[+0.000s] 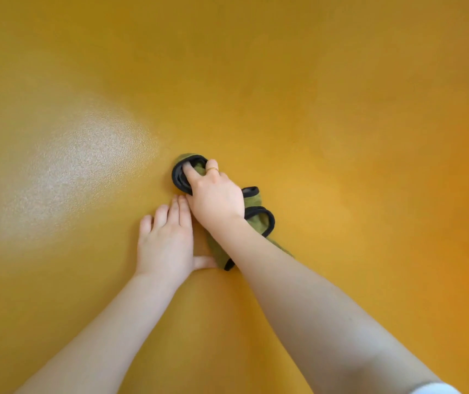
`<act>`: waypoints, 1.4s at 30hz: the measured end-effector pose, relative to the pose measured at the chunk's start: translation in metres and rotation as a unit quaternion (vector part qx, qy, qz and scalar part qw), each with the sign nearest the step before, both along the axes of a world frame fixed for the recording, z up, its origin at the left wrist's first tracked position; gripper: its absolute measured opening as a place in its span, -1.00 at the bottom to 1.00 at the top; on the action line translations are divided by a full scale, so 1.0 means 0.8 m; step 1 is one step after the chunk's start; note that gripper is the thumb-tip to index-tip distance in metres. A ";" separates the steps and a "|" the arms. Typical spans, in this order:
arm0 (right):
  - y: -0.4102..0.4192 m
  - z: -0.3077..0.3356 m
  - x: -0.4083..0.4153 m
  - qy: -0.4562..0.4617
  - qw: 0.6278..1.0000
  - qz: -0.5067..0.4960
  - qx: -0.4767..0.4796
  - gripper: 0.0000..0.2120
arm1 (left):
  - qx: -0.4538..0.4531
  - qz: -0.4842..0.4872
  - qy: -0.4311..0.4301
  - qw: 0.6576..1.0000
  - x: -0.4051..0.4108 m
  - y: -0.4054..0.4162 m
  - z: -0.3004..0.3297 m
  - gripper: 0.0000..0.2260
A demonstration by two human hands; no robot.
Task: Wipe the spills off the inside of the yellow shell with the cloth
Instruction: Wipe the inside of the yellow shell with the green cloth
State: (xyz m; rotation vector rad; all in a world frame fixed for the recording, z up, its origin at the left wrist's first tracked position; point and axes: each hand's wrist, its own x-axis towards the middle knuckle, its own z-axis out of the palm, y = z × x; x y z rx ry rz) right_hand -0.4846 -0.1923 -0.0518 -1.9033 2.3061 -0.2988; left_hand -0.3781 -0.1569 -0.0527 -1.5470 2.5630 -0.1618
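Cloth: olive-green cloth (pixel 251 220) with black piping, bunched into loose folds near the middle of the view, lying on the yellow shell (pixel 298 89) and running from under the right hand back beneath the right forearm.
Cloth handling: likely light, soft and limp; it will crumple and fold over itself rather than stay flat, and it should slide easily on this surface. The best hold looks like a gathered wad under the palm, so the fingers pin several layers at once and no loose corner trails.
Shell: fills the whole view; hard-looking, finely pebbled, with a pale glossy sheen at the left. Probably stiff and somewhat slick, so pressure matters more than grip.
Spills: none that I can make out; the bright patch at left may be glare or wetness, I cannot tell which.
Right hand: right hand (pixel 215 196) sits on top of the cloth's far end, fingers curled down into the folds and gripping them, pressing the wad against the shell. A ring (pixel 213 169) shows on one finger.
Left hand: left hand (pixel 166 243) lies flat on the shell just beside the cloth, fingers straight and together, holding nothing; its thumb reaches toward the cloth's near edge and seems to touch it.
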 end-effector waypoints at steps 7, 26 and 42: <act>0.039 0.010 -0.077 0.022 0.997 -0.077 -0.002 -0.53 | 0.023 -0.002 0.004 1.000 0.007 0.003 0.005 0.12; 0.021 0.006 -0.037 0.042 0.997 -0.065 0.023 -0.53 | 0.011 0.003 0.018 1.000 0.007 0.004 -0.005 0.09; 0.259 0.034 -0.126 0.091 0.961 -0.166 0.200 -0.54 | 0.084 0.042 0.048 0.994 0.002 0.016 0.003 -0.01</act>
